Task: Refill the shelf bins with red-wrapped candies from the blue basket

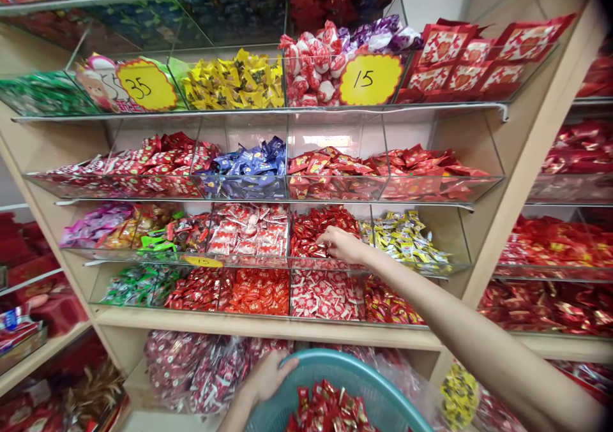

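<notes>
At the lower middle, my left hand (pixel 269 376) grips the rim of a teal plastic basket (pixel 357 363), thumb over the edge. Red shiny wrapped candies (pixel 330 408) lie inside the basket. My right hand (pixel 341 244) reaches into a clear shelf bin of small red wrapped candies (pixel 306 224). Its fingers are bent and pinched together at the candies; what lies between them is too small to make out. Yellow-and-white wrapped candies (pixel 405 237) fill the bin to its right. White-and-red packets (pixel 249 231) are in the bin to its left.
Wooden shelving (pixel 268 325) holds several rows of clear bins with candies. Yellow price tags (pixel 371 80) hang on the upper row. Below the shelf are plastic bags of candies (pixel 191 368). A wooden upright (pixel 520 157) stands at right, with more red packets (pixel 575 145) beyond.
</notes>
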A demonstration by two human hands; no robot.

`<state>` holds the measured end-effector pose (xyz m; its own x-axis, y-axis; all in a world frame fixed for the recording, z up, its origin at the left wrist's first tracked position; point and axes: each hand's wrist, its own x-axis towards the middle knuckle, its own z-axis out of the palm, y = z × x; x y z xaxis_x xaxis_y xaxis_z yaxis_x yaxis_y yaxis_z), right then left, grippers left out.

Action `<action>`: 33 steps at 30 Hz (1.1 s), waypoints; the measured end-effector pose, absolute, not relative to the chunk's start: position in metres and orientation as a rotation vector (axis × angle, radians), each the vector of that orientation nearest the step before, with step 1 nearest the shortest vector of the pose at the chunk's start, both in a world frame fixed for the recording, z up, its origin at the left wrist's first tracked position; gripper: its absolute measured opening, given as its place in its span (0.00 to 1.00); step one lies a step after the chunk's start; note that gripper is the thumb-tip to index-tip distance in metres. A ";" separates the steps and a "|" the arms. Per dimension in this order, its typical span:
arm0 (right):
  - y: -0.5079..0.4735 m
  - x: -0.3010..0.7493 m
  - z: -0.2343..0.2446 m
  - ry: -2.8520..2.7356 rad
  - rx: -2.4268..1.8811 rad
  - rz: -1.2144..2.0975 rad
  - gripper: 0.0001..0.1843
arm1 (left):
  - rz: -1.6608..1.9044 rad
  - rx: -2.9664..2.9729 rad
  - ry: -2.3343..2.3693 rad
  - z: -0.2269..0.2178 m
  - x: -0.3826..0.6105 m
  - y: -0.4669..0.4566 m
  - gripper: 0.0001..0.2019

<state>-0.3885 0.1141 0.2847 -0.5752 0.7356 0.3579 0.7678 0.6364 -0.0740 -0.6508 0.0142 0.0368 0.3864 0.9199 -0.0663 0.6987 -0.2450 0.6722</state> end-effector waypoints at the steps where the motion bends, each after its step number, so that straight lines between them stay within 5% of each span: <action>1: 0.117 -0.391 0.284 -2.539 -1.209 -0.119 0.22 | 0.457 2.025 1.386 0.037 -0.651 0.014 0.28; 19: 0.119 -0.409 0.297 -2.805 -1.397 -0.296 0.30 | 0.472 1.986 1.382 0.043 -0.648 0.011 0.27; 26: 0.133 -0.407 0.292 -2.728 -1.319 -0.290 0.19 | 0.467 1.995 1.395 0.044 -0.649 0.010 0.27; 33: 0.127 -0.398 0.295 -2.345 -1.103 0.053 0.10 | 0.456 2.013 1.383 0.046 -0.649 0.011 0.28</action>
